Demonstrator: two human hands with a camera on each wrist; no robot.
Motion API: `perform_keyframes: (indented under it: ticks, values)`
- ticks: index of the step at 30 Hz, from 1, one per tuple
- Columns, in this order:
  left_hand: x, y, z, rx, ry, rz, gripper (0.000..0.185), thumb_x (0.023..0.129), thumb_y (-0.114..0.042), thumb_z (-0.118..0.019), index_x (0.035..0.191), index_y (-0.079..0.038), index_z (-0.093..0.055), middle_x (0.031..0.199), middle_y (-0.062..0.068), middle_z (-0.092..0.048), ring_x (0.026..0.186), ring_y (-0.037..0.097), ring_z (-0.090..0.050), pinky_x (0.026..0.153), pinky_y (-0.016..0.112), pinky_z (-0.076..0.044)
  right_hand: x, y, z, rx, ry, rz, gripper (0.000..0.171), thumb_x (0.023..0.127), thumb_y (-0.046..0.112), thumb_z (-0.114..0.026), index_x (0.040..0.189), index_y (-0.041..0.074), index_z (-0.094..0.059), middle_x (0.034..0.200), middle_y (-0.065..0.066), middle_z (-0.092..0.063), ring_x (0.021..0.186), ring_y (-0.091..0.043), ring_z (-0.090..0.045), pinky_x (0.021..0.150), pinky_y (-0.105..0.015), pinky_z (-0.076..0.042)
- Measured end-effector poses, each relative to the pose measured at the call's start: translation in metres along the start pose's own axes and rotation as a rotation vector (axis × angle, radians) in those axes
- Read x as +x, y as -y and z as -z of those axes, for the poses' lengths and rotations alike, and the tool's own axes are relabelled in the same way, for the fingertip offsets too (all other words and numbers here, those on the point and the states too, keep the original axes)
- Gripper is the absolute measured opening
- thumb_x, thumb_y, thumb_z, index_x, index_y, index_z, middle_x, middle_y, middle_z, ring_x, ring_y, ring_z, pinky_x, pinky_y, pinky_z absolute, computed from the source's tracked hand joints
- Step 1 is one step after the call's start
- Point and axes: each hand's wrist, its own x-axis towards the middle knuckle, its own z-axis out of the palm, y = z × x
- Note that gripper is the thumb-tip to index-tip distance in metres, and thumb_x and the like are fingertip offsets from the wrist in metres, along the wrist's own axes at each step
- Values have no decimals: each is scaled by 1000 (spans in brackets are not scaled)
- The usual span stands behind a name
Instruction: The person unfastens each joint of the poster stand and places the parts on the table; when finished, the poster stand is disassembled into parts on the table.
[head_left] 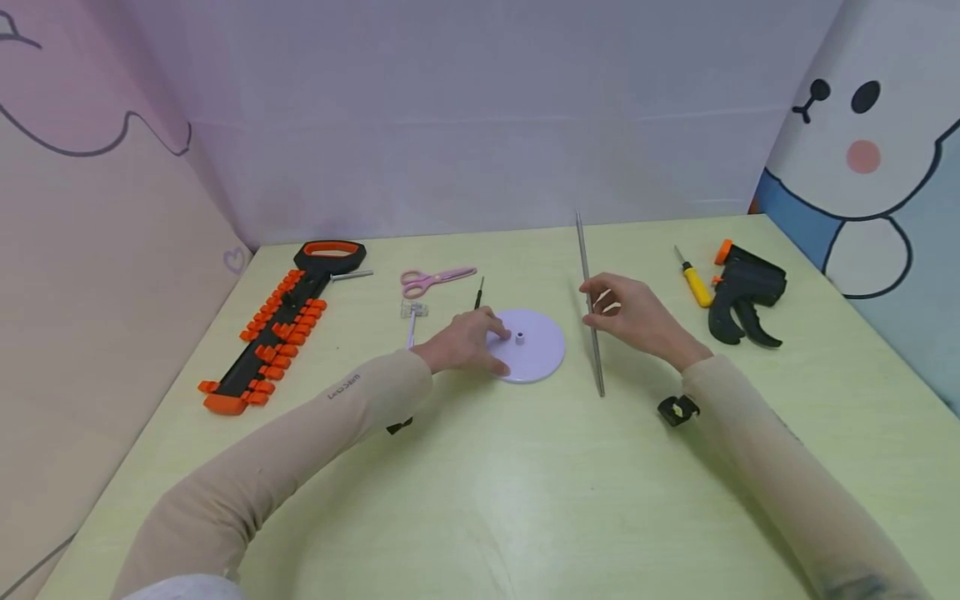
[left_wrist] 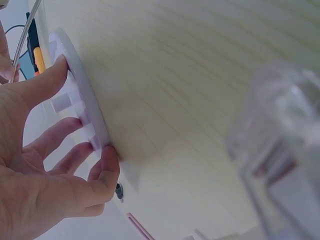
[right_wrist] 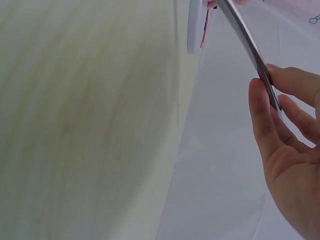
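Observation:
In the head view, a round white base (head_left: 536,350) with a small central post lies on the table. My left hand (head_left: 468,340) spans it, thumb and fingertips gripping its rim; the left wrist view shows this hand (left_wrist: 60,170) along the edge of the base (left_wrist: 82,85). To the right of the base, my right hand (head_left: 630,312) pinches a thin metal rod (head_left: 596,350) between thumb and fingers. The rod stands tilted, its lower end towards me. Seen from the right wrist, the rod (right_wrist: 247,42) passes between the fingertips of the hand (right_wrist: 292,165).
An orange-and-black rack (head_left: 273,333) lies left, beside a short metal rod (head_left: 352,275). Behind the left hand are pink scissors (head_left: 435,280), a small dark screwdriver (head_left: 479,293) and a clear-headed piece (head_left: 412,310). Right are a yellow screwdriver (head_left: 696,283) and a black clamp (head_left: 746,292).

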Motion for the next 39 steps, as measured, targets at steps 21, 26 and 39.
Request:
perform_keyframes:
  ticks: [21, 26, 39]
  values:
    - [-3, -3, 3, 36, -8, -17, 58, 71, -30, -85, 121, -8, -65, 123, 11, -54, 113, 27, -52, 95, 37, -42, -11, -11, 12, -70, 145, -134, 37, 79, 5, -75, 112, -3, -60, 90, -10, -60, 85, -24, -59, 74, -37, -47]
    - [-3, -3, 3, 39, -11, -21, 58, 71, -30, -85, 121, -8, -65, 122, 10, -53, 111, 27, -52, 94, 38, -42, -11, -14, 11, -59, 172, -139, 37, 80, 6, -74, 112, -4, -60, 91, -11, -59, 83, -24, -59, 74, -36, -47]
    - [-2, -3, 2, 43, -3, -36, 56, 72, -32, -83, 120, -8, -65, 118, 10, -53, 108, 26, -52, 93, 39, -41, -12, -18, 10, -130, 259, -188, 36, 80, 9, -75, 109, -4, -60, 91, -11, -62, 82, -24, -57, 75, -37, -47]
